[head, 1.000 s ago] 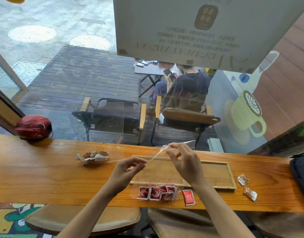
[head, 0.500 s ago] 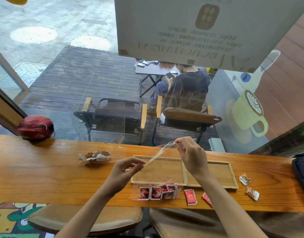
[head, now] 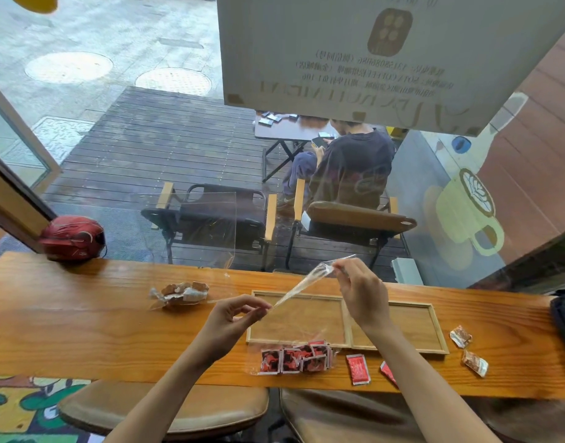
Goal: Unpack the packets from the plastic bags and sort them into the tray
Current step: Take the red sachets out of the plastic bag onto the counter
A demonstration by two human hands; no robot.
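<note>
At centre frame, the left hand (head: 230, 318) and right hand (head: 361, 287) are each pinching an end of a clear plastic bag (head: 301, 284), stretching it taut above the wooden tray (head: 346, 322). Red packets (head: 295, 358) are lying bunched on the counter (head: 83, 321) just below the tray.

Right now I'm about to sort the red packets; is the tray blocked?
Partly. Both hands, left and right, stretch an empty clear bag above the tray. The red packets lie against its near edge.
</note>
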